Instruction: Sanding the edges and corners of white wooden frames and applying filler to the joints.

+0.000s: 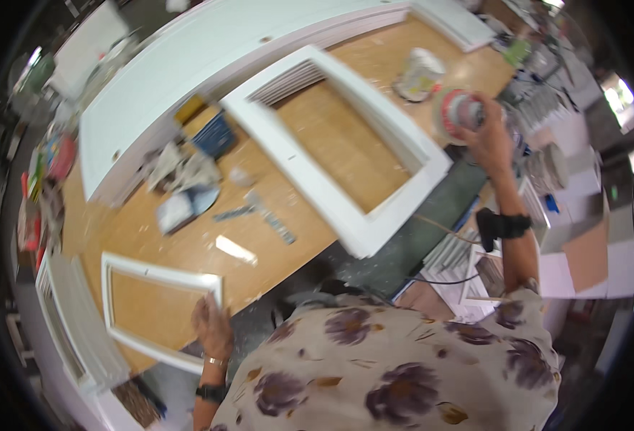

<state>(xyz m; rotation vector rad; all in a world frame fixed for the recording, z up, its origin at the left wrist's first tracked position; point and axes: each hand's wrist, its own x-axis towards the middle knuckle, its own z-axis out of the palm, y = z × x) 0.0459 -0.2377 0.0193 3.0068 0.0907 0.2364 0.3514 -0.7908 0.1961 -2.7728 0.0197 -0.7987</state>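
My left hand grips the near right corner of a small white rectangular frame, which lies on the wooden table at the lower left. My right hand reaches out to the far right, its fingers closed around a round grey-and-red canister-like object. Motion blur hides its exact kind. Just beyond it stands a white tub with a smeared outside. A stack of larger white frames rests on the table between my two hands.
Long white panels are piled along the table's far side. A blue block, crumpled rags and flat metal strips lie at left on the wooden tabletop. More white frames lean at lower left. A cable runs at right.
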